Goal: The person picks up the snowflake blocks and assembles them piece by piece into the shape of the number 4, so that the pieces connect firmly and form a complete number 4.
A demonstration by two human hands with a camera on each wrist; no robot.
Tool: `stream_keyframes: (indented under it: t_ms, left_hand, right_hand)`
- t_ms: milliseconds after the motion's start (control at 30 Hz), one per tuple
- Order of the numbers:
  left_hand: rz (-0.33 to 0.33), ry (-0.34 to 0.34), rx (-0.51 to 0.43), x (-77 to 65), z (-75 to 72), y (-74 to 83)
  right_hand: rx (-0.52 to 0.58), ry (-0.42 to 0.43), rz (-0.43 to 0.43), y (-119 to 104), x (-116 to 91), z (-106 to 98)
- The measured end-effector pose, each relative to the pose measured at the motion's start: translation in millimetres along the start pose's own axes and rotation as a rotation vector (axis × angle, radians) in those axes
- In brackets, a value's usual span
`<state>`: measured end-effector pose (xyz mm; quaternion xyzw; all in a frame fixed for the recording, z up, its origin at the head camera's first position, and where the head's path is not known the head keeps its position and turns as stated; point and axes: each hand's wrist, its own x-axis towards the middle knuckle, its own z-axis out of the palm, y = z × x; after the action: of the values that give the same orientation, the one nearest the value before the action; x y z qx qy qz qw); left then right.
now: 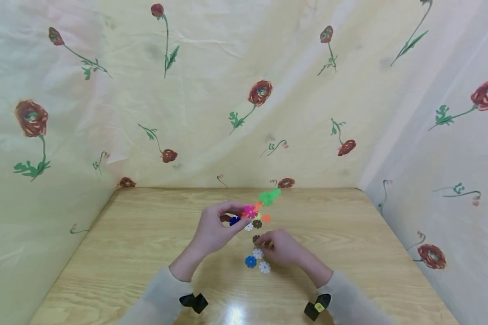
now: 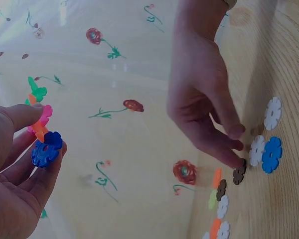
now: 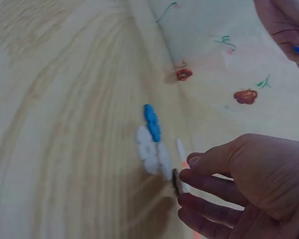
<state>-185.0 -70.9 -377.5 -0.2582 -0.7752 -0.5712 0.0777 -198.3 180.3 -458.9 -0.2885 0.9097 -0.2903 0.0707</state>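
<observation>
A pale cloth (image 1: 211,90) with red flowers hangs behind and beside a wooden bench (image 1: 146,234). Starting at the left, the left hand (image 1: 215,230) is up above the bench and pinches a bright chain (image 1: 250,211) of toy flower discs. The chain has a dark blue disc (image 1: 234,220) at its near end, then orange and pink, and green at the far end. If the thumb squeezes too hard or the chain tips, I think a thin joint could pop and green bits could drop off. Next, on the bench, come a light blue disc (image 1: 250,261), with a white disc (image 1: 258,253) and another white one (image 1: 264,267) just beside it. Farther off is a little bunch with white, brown, yellow-green and orange discs. A near brown disc (image 1: 256,239) lies by itself, right at the fingertips of the right hand (image 1: 283,247). That hand has its fingers bent a bit, with a small gap by the thumb, and no firm hold shows. The brown disc is thin, so fingers could slip off it or push it away. The hand's low side could bump the white discs too.
</observation>
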Motion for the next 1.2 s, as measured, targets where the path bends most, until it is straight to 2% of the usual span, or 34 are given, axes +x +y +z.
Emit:
stream_keyframes:
  t_ms: [300, 467, 667, 767, 933, 1100, 1200]
  left_hand:
    - [0.001, -0.021, -0.008, -3.2, 1.2, -0.7]
    - [-0.016, -0.03, -0.001, -4.9, 1.7, 1.0]
    - [-0.004, -0.032, 0.0, -6.0, 1.8, 0.6]
    - [-0.002, -0.039, 0.005, -6.5, 2.3, 1.3]
    - [-0.001, -0.046, 0.014, -6.8, 3.7, 2.7]
    - [0.003, -0.041, 0.019, -7.7, 4.6, 2.5]
    - [0.0, -0.04, 0.021, -8.2, 5.1, 2.3]
  right_hand:
    - [-0.108, 0.042, -0.015, 2, -3, 6]
    - [-0.174, 0.062, 0.026, 3, -5, 7]
    - [-0.19, 0.083, 0.049, 7, -6, 7]
    - [-0.167, 0.091, 0.077, 8, -7, 7]
    - [-0.066, 0.083, 0.142, 10, -10, 1]
    - [0.032, 0.084, 0.157, 16, -12, -13]
    - [0.067, 0.133, 0.15, 15, -12, -25]
